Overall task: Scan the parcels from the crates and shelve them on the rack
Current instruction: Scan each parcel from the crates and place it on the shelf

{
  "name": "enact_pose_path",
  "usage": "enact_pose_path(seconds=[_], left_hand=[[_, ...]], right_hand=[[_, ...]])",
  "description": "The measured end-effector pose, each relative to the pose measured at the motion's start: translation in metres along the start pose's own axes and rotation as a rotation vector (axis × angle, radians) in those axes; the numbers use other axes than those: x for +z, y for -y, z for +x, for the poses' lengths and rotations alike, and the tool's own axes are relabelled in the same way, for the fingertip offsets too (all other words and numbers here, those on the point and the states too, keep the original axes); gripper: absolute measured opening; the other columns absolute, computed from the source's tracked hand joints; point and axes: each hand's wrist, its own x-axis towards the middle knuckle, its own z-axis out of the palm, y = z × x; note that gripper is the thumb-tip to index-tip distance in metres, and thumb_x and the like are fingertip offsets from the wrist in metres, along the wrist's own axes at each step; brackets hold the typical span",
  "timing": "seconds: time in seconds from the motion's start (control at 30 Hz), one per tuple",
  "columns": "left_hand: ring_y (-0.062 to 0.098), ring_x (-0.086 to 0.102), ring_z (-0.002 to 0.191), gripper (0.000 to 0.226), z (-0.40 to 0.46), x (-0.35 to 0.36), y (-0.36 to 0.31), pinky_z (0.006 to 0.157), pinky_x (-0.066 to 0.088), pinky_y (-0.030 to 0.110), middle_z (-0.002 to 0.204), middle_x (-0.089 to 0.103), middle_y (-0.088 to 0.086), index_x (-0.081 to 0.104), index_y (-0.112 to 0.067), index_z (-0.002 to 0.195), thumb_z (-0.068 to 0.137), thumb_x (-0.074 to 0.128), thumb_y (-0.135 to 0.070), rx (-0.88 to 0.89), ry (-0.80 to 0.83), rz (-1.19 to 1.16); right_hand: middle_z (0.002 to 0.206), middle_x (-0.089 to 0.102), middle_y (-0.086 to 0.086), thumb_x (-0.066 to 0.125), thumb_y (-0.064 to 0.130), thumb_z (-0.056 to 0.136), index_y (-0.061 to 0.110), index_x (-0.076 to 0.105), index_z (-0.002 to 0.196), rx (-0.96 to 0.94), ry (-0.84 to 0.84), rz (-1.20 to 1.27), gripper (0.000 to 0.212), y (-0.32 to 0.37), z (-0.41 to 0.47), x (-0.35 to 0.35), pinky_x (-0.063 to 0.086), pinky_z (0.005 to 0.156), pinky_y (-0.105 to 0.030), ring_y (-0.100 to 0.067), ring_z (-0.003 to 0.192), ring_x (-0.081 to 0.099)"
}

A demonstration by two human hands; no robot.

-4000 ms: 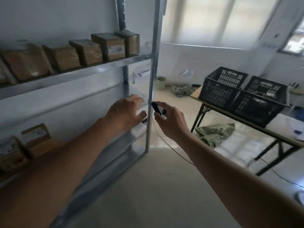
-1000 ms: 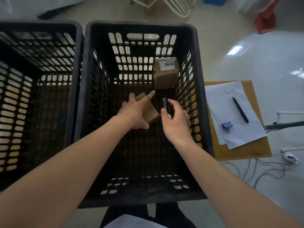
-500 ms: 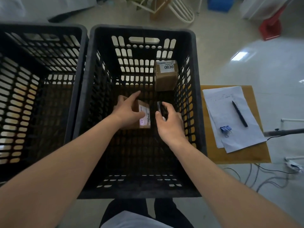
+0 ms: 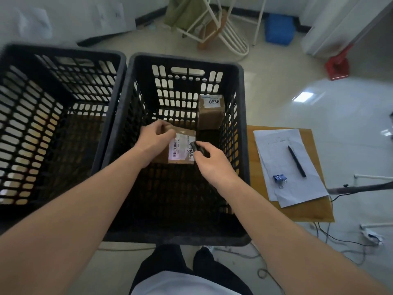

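Brown parcel (image 4: 168, 153) gripped in left hand (image 4: 154, 139), fingers curled over its far edge, thumb on the near face, white barcode label (image 4: 180, 149) turned upward and lit bright. Held above the floor of the right crate (image 4: 136, 107), near its middle, tilted slightly. Right hand (image 4: 209, 161) just beside the parcel's right edge, fingers and thumb pinching a small black scanner (image 4: 196, 146), its tip touching or nearly touching the label; cannot tell which. Handwritten marks on the label's right part, too small to read.

Second parcel (image 4: 210, 112) upright in the far right corner of the same crate, leaning at the slotted wall, white sticker on top reading 0836. Well apart from the held one. Left crate (image 4: 119, 81) pressed side by side against the right, black and slotted alike, no parcel visible within.

Both forearms bare, reaching in from the near rim. Dark trousers and a white garment edge at bottom centre.

Right of the crates, a wooden tabletop (image 4: 306, 213) carrying white sheets of paper (image 4: 297, 188), a black pen (image 4: 297, 161) lying across them, and a blue binder clip (image 4: 280, 178) on the lower left sheet. Cables (image 4: 340, 241) trailing on the pale floor beneath. Farther off, a white metal frame (image 4: 225, 28) with green cloth, a blue box (image 4: 279, 29), and a red object (image 4: 338, 64) beside the wall.
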Motion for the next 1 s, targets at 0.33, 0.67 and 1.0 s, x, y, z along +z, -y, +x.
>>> enact_pose_path(seconds=[0.33,0.67,1.0], left_hand=[[0.027,0.065,0.112,0.04,-0.026,-0.027,-0.025,0.08,0.065,0.038,0.134,0.054,0.006,0.07,-0.044,0.111,0.087,0.079,-0.014,0.168,-0.072,-0.025],[0.008,0.06,0.106,0.057,-0.04,-0.056,-0.053,0.071,0.053,0.018,0.124,0.057,-0.006,0.068,-0.046,0.123,0.085,0.082,-0.006,0.341,-0.122,-0.05],[0.013,0.063,0.112,0.058,-0.039,-0.092,-0.094,0.073,0.058,0.015,0.13,0.061,0.005,0.073,-0.04,0.119,0.083,0.08,0.005,0.504,-0.125,-0.134]], right_hand=[[0.148,0.056,0.01,0.054,0.043,0.108,0.044,0.046,0.157,-0.199,0.111,-0.236,0.049,0.024,-0.033,-0.018,0.04,0.066,-0.014,0.0,0.08,0.055],[0.147,0.059,0.004,0.054,0.042,0.108,0.041,0.047,0.158,-0.346,0.148,-0.373,0.05,0.069,-0.066,-0.043,0.055,0.103,-0.039,-0.017,0.117,0.064],[0.111,0.069,0.009,0.057,0.045,0.104,0.044,0.057,0.148,-0.325,0.142,-0.383,0.043,0.1,-0.084,-0.059,0.051,0.072,-0.024,-0.011,0.093,0.07]])
